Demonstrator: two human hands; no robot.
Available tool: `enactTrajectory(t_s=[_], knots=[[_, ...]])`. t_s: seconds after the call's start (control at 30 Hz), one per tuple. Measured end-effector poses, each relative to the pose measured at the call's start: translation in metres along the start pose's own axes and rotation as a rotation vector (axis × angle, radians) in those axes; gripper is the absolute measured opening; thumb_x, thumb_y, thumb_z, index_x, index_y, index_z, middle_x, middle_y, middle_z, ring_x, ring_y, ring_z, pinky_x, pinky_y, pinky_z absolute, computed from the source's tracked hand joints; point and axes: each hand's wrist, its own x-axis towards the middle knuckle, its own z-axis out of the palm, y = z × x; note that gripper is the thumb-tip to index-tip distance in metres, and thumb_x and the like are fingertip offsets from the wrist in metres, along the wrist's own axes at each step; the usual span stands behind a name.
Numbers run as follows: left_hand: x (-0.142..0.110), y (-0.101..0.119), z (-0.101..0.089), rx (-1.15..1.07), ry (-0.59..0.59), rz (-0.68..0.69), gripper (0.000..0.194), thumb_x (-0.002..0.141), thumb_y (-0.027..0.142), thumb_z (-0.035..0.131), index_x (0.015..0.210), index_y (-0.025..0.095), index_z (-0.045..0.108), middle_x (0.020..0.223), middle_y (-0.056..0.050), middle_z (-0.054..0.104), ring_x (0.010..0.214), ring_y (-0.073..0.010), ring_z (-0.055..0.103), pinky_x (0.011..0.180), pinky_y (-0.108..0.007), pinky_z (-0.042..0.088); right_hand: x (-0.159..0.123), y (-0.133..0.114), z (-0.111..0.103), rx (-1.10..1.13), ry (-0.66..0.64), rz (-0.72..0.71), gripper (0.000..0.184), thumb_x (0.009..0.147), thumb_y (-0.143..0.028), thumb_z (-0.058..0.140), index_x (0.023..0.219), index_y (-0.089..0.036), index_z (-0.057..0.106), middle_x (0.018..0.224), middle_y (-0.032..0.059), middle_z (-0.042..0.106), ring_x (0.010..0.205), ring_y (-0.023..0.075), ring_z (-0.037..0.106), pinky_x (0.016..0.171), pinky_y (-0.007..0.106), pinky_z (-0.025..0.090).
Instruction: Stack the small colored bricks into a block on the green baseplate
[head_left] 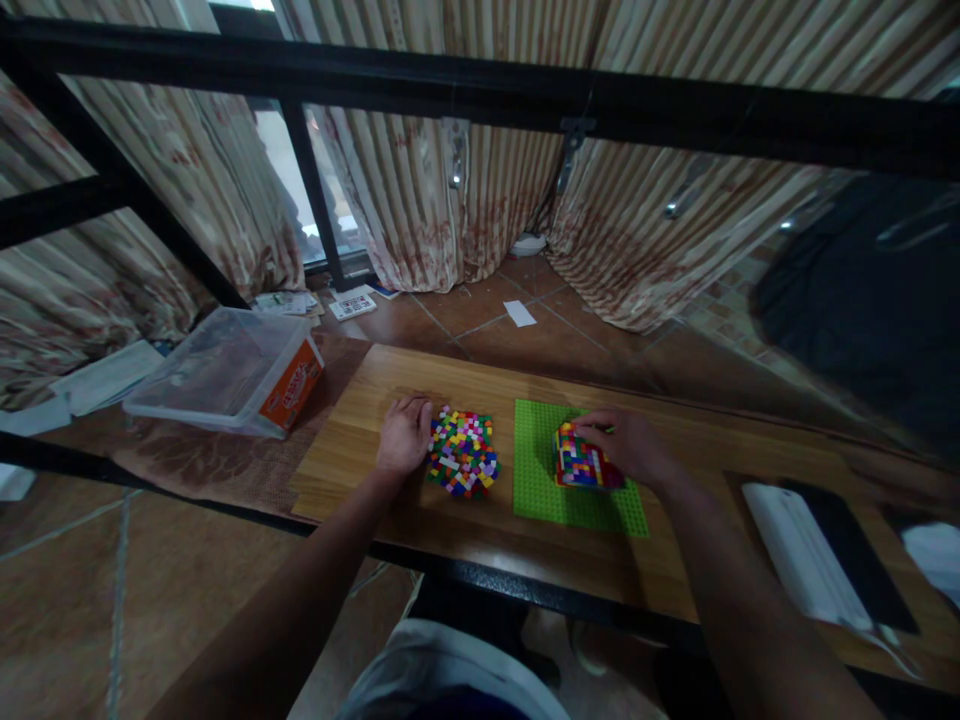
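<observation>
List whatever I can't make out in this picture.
All in the head view:
- Whether the right hand pinches a brick: its fingers cover that part of the brick build.
- The build's far right side: behind the same hand.
- Single studs in the loose brick pile: too small.
- Small print on the orange label: too small and blurred.
- The full shape of the white item: cut off by the right edge.
</observation>
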Motion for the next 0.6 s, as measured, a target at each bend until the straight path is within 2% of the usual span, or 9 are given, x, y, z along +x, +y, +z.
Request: enactTrajectory(t_s=[0.6], knots=[[-0.0006,0.0028,-0.0011,0.012,-0.007,0.002,0.031,0.099,0.028,0.037,0.093,0.019,0.066,0.100,-0.010,0.071,0.100,-0.0241,0.064,0.097,-0.044,0.050,0.0053,0.0039,-0.0050,-0.073,-0.110,-0.099,0.024,0.087,-0.033,0.054,0.084,-0.024,0.076,0.089,0.0035,0.075,0.083,0.0200,0.067,0.079,0.033,0.049]])
